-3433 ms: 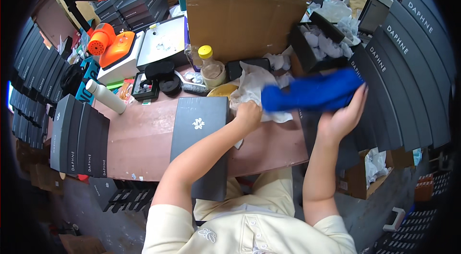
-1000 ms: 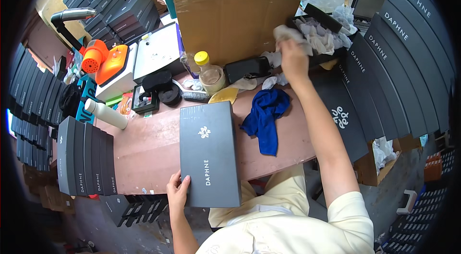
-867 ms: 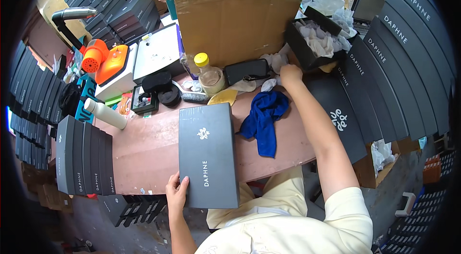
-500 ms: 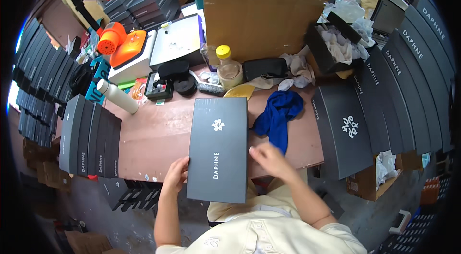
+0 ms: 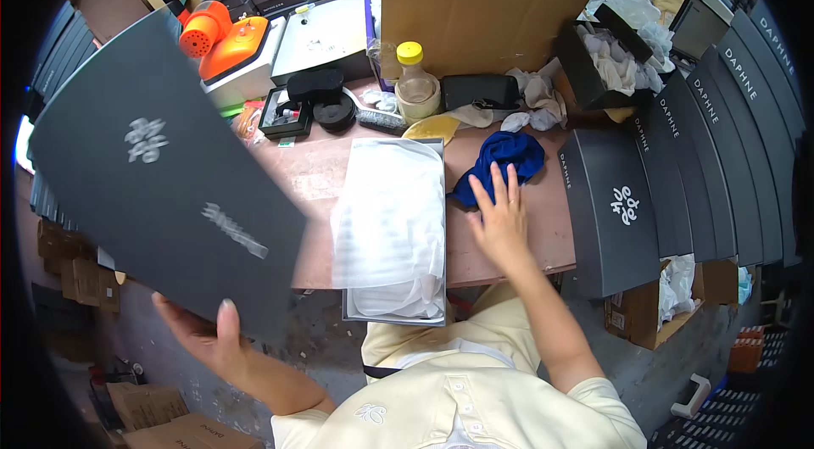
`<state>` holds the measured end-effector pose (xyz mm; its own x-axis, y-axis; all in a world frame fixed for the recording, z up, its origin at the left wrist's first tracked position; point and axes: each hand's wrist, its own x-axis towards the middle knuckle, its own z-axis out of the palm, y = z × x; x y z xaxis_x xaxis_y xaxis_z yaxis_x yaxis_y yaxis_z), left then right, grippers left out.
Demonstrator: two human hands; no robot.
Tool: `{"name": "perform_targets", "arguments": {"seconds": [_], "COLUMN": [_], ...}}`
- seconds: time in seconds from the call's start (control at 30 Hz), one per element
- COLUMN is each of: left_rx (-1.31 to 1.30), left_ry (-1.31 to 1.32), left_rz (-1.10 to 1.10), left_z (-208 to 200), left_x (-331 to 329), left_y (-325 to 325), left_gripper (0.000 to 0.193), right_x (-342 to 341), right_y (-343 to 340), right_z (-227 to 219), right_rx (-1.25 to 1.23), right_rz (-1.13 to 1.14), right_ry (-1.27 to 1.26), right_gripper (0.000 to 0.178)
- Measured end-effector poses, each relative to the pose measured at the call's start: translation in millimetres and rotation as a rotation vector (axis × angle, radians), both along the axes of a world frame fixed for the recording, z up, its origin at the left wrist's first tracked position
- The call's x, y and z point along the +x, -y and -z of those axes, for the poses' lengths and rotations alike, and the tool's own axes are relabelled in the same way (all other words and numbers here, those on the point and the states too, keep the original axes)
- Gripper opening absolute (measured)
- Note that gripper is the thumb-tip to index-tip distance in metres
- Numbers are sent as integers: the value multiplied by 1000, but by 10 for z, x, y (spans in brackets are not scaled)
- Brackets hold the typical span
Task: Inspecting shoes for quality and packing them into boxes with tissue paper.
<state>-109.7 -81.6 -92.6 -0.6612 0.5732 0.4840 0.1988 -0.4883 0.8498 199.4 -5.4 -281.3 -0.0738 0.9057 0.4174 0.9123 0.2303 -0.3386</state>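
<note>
Now that the dark grey lid (image 5: 170,186) has come off the box (image 5: 443,211), the white paper (image 5: 390,203) inside lies exposed, with the box at the near edge of the bench (image 5: 314,169). The left hand (image 5: 208,339) has the lid tilted up at the left, its grip closed on the lower edge, while the right hand (image 5: 502,228) is spread wide and holds nothing near the crumpled blue cloth (image 5: 517,152); whether its fingertips touch it, I cannot tell.

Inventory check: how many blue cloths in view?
1: blue cloth on the table, partly covered by the right hand; contact unclear. The lid in the left hand may hide more.
</note>
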Motion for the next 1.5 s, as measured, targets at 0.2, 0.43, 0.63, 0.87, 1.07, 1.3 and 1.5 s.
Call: {"name": "perform_targets", "arguments": {"seconds": [0.2,0.43,0.63,0.87,1.07,1.3,1.5], "left_rx": [-918,-588,-482,48,-368,-613,-249], "left_ry": [-1180,-1310,-1006,-1337,-1353,-1709,-1360], "left_rz": [-232,-1,529,1188,1000,698,500], "left_z": [781,1595,1236,1370,1109,1386,1030], "left_x": [-749,-314,168,1441,571,83,-197], "left_y": [-621,-835,-1035,-787,-826,-889,-770], "left_gripper": [57,52,45,42,27,32,83], "right_x": [385,-793,-308,-830,-1141,-1069,-1009], "right_y": [-311,-53,-61,-39,-970,-728,-360], "right_z": [-115,-555,-734,-1128,-443,-862,-1548], "right_rx": [-99,-55,-62,218,-282,-104,-284], "right_rz": [114,-474,146,-454,-209,-202,-309], "right_ry": [227,-74,-1624,-329,151,-310,-1559], "right_gripper": [49,38,23,30,31,14,21]}}
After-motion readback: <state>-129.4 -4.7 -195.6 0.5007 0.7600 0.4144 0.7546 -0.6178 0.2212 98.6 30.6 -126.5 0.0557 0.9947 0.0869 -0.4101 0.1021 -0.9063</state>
